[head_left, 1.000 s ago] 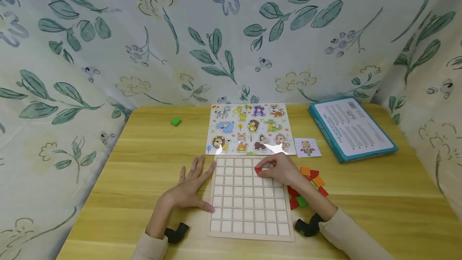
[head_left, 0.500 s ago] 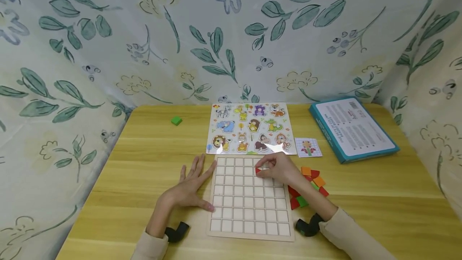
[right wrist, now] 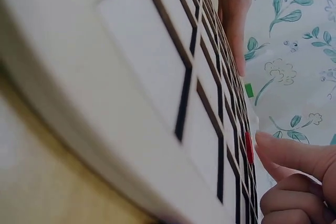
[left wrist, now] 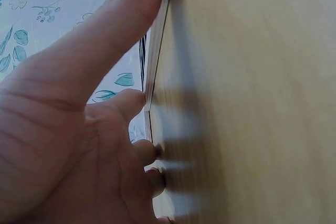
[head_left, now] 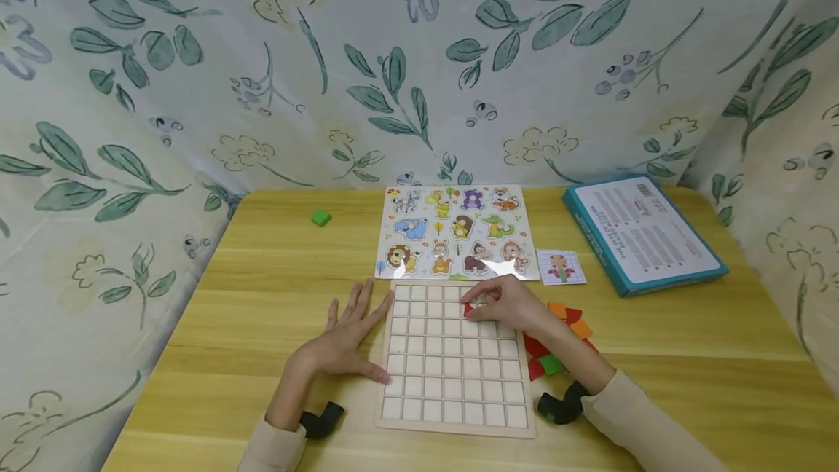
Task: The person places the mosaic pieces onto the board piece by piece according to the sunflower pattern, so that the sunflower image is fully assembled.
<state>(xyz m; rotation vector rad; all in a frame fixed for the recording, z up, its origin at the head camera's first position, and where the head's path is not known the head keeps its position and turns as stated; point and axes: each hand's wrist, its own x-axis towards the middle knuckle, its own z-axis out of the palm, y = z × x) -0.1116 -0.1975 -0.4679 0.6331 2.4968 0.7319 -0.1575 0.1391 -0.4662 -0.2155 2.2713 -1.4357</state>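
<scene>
A pale wooden grid board [head_left: 452, 366] lies on the table in the head view. My left hand [head_left: 344, 344] is spread flat beside it, thumb and index fingertip touching its left edge. In the left wrist view the thumb [left wrist: 126, 14] reaches along that edge. My right hand [head_left: 507, 306] is over the board's upper right part, thumb and index finger pinching a small red tile [head_left: 468, 309]. The right wrist view shows the red tile [right wrist: 249, 148] at the board's surface by the fingertips. The hand hides part of the tile.
Several red, orange and green tiles [head_left: 552, 364] lie right of the board, partly under the right forearm. A green tile [head_left: 320, 218] sits far left. Behind are an animal puzzle sheet [head_left: 426, 240], a pattern card [head_left: 560, 267] and a blue box [head_left: 645, 235]. Black elbow-shaped pieces [head_left: 323, 421] flank the board.
Both hands keep nearly the same places. The right hand still holds the red tile over the board, and the view has shifted only slightly.
</scene>
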